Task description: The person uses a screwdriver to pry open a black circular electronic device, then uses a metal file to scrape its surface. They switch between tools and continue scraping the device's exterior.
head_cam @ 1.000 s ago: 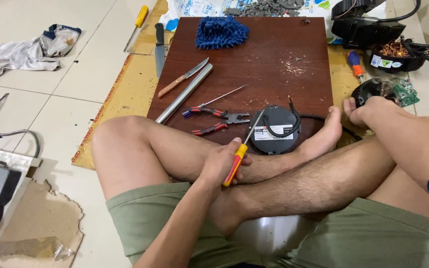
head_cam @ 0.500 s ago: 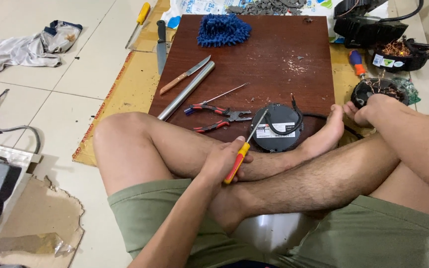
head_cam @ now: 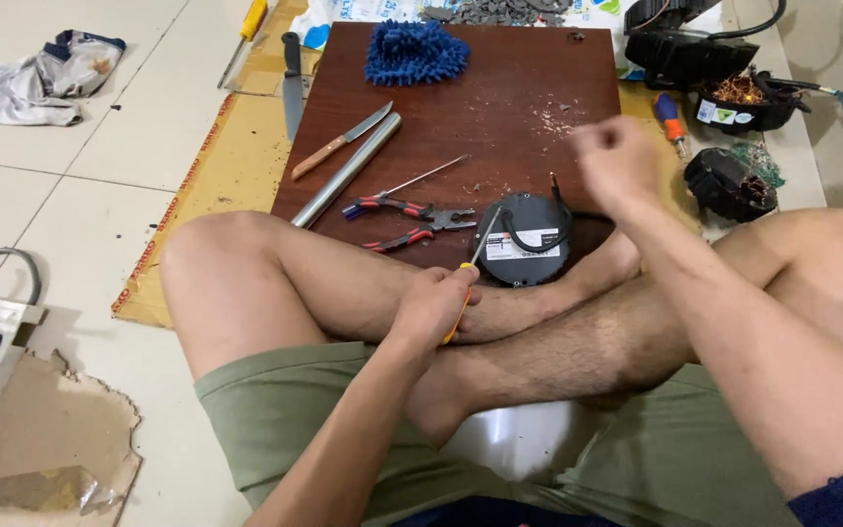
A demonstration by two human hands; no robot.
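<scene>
round black motor unit (head_cam: 527, 237) sits near edge of wooden board (head_cam: 500, 88), against feet, case apparently closed, opening judged barely begun. left hand (head_cam: 433, 304) fingers wrapped round orange-handled screwdriver (head_cam: 467, 274), tip at unit rim. right hand (head_cam: 617, 161) raised above board, blurred, fingers curled, apparently empty. pliers (head_cam: 404, 215) lie just left.

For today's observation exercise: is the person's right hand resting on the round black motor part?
No: the right hand is raised, blurred, above the wooden board, apart from the round black motor part.
</scene>
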